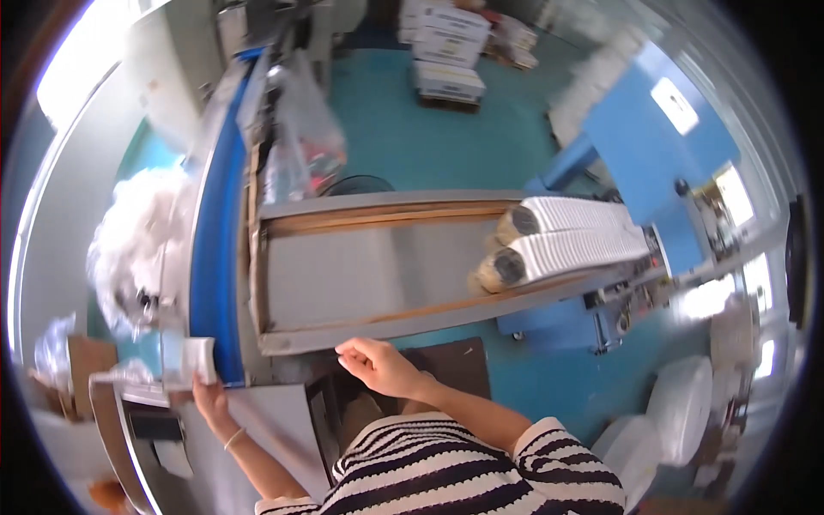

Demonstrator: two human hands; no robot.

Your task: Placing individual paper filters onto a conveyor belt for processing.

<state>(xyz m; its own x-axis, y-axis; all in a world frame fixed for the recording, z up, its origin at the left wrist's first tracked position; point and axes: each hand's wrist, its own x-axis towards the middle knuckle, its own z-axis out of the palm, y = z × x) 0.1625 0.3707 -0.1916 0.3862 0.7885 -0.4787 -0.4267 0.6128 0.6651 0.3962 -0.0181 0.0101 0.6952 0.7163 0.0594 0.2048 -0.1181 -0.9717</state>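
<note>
A long grey trough (pixel 369 275) with wooden rails runs left to right. At its right end lie two rows of stacked white cups (pixel 575 240). A blue belt (pixel 215 257) runs along its left end. The right hand (pixel 378 362) rests loosely curled, holding nothing, at the trough's near edge. The left hand (pixel 209 396), at the near left, pinches a small white stack (pixel 196 360).

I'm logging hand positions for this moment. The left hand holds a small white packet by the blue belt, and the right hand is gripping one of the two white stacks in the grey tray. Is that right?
Not quite. In the head view the right hand grips neither white stack; it rests at the near edge of the grey tray, well apart from them. The left hand does hold a small white packet by the blue belt.
</note>
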